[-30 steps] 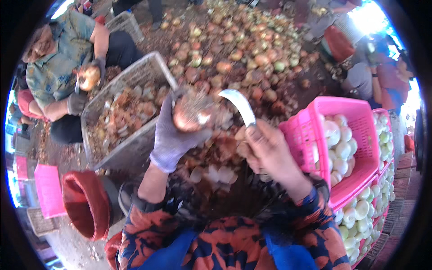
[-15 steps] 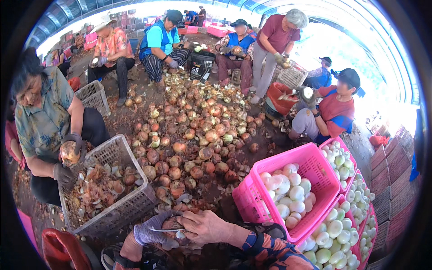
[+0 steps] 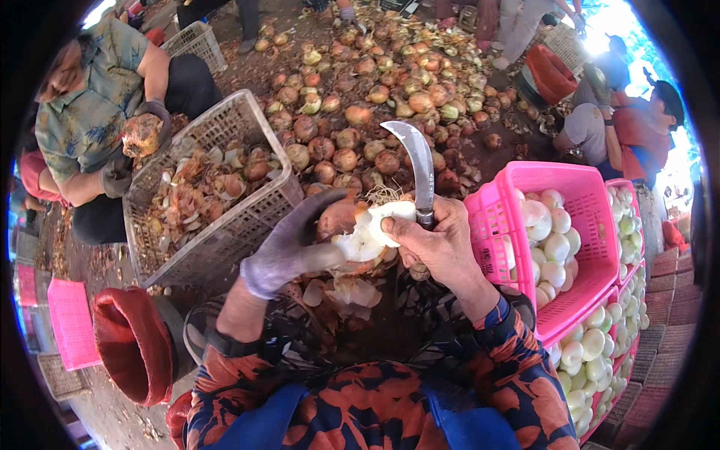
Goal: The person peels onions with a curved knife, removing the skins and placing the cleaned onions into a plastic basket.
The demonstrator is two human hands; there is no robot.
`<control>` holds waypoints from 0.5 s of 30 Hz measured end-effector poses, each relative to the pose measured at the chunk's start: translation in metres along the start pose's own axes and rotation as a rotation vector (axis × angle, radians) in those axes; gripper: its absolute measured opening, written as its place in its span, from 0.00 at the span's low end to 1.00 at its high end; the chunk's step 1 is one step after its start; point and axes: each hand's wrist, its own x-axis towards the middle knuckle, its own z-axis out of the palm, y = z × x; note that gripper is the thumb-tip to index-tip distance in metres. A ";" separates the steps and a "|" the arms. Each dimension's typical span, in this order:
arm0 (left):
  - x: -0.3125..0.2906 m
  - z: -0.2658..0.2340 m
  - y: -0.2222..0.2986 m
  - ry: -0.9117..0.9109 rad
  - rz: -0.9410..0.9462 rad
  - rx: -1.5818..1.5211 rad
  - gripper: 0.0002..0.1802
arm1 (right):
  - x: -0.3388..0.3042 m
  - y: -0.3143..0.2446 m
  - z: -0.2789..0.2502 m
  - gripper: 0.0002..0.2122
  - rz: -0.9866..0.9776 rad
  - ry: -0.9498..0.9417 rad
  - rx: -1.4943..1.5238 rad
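My left hand, in a purple-grey glove, holds a brown-skinned onion in front of my lap. Its fingers curl round the onion's left side. My bare right hand grips a knife with a curved, hooked blade, which points up and away from me. Between that hand's thumb and fingers is also a white cut piece of onion, with stringy roots at its far side. The piece lies against the onion, and I cannot tell whether it is fully separate. Loose pale skins hang just below.
Unpeeled onions cover the ground ahead. A grey crate of peelings stands at left, beside a co-worker holding an onion. Pink crates with peeled onions are at right. A red sack-lined bucket stands near left.
My view has tilted down. The knife, earlier lying across the onion, now points upward in my right hand. White onion flesh now shows between my hands.
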 end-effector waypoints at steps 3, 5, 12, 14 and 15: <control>-0.002 0.024 -0.003 0.158 -0.022 0.103 0.45 | -0.003 0.008 0.000 0.06 0.074 0.022 0.067; -0.002 0.021 -0.002 0.147 -0.024 0.013 0.46 | -0.004 0.001 -0.001 0.05 0.160 0.037 0.303; -0.010 0.007 0.013 0.020 0.102 -0.124 0.53 | 0.004 -0.008 -0.033 0.04 0.087 0.244 0.569; -0.014 0.008 0.009 0.011 0.305 -0.169 0.58 | 0.015 -0.005 -0.060 0.05 0.186 0.412 0.381; -0.026 0.009 0.016 0.042 0.248 -0.258 0.61 | 0.018 -0.007 -0.062 0.06 0.157 0.496 0.277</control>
